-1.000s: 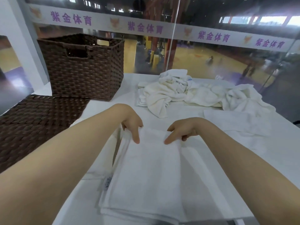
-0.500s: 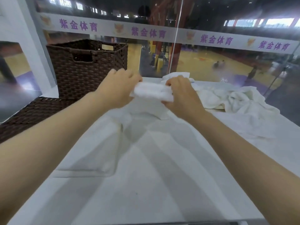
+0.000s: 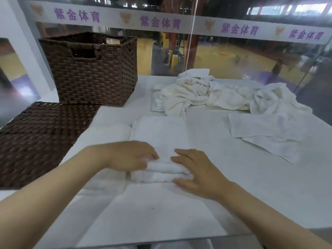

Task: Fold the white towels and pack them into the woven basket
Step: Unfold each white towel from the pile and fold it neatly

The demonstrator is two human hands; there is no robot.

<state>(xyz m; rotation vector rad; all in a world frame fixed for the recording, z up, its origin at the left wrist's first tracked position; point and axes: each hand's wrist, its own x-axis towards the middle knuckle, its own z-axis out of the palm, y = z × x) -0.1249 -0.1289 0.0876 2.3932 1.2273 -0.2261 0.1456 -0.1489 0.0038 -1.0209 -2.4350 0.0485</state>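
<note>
Towel [image 3: 159, 135] folded on white table [image 3: 251, 186], held at its near edge between both hands.
Left hand [image 3: 129, 155] and right hand [image 3: 195, 169] grip the doubled near fold, fingers curled. Cloth is white, layered, rectangular. Woven basket [image 3: 93, 72] stands far left; unfolded towels [image 3: 206, 94] lie behind; glass wall beyond.

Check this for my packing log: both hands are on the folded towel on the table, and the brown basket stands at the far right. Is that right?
Not quite. The head view shows the left hand and right hand on the folded towel on the table, but the brown basket stands at the far left, not the right.
</note>
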